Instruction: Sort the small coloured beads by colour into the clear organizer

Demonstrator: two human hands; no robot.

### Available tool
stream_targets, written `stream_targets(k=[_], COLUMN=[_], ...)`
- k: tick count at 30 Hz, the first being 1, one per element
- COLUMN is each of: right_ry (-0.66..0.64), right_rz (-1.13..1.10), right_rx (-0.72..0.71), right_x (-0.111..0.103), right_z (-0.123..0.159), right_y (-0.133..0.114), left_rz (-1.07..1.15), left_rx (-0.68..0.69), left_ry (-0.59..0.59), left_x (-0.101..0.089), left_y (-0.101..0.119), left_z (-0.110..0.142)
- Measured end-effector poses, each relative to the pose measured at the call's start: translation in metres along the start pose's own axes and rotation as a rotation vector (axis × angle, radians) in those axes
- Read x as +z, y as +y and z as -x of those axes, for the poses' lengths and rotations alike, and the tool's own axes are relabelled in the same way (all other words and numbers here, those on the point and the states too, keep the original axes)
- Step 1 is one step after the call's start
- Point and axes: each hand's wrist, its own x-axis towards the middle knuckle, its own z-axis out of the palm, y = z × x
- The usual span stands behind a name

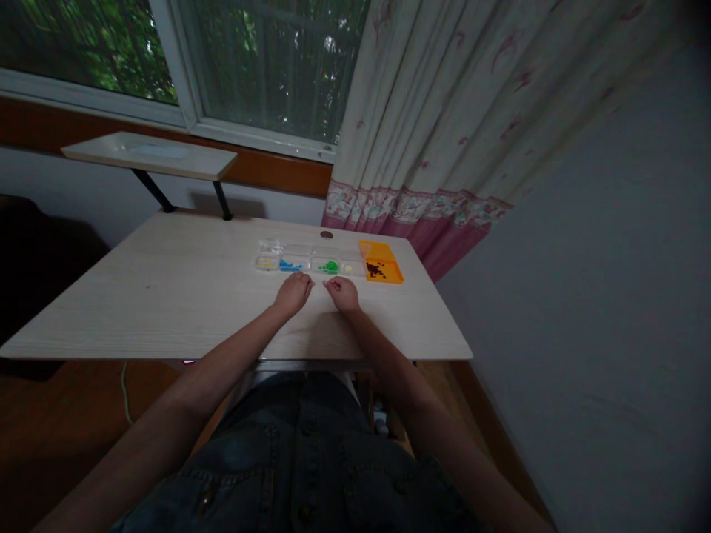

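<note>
My left hand (294, 293) is closed above the desk, just in front of the box with small blue pieces (289, 265). A short gap to its right, my right hand (343, 293) is also closed, thumb and forefinger pinched together. Whatever the fingertips hold is too small to name. Beyond the hands stands a row of clear plastic boxes with raised lids. They hold small yellow pieces (267, 263), the blue ones, green pieces (329, 266) and pale pieces (349, 269). At the row's right end, an orange open case (395, 272) contains dark brown pieces (374, 271).
The pale wooden desk (183, 296) reaches to a window and a flowered curtain (411, 148). A raised shelf (149, 154) on black legs stands at the back left. A dark oval cable-hole cover (326, 235) is behind the boxes. A wall (583, 274) rises on the right.
</note>
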Motion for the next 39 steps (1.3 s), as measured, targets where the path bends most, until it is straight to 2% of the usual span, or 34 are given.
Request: stream_targets(k=[5,15,24,33,39], right_ry=[0.013,0.031,0.059,0.078,0.081], right_rz=[-0.008,-0.019,-0.072,-0.184,-0.328], right_rx=[-0.003,-0.023,-0.023,0.030,0.059], right_x=[0.003,0.003,0.005,0.001,-0.001], right_z=[0.000,0.000,0.000,0.001,0.000], right_y=[0.002,0.005,0.007,0.004,0.005], left_rz=[0.011,-0.014,-0.113,-0.143,-0.122], left_rx=[0.002,-0.019,0.015,0.034,0.021], left_ry=[-0.011,-0.043,-0.051,-0.062,-0.047], left_x=[-0.003,0.005,0.006,0.000,0.002], left_y=[0.004,0.016,0.023,0.029,0.032], left_z=[0.001,-0.009,-0.002,0.006,0.008])
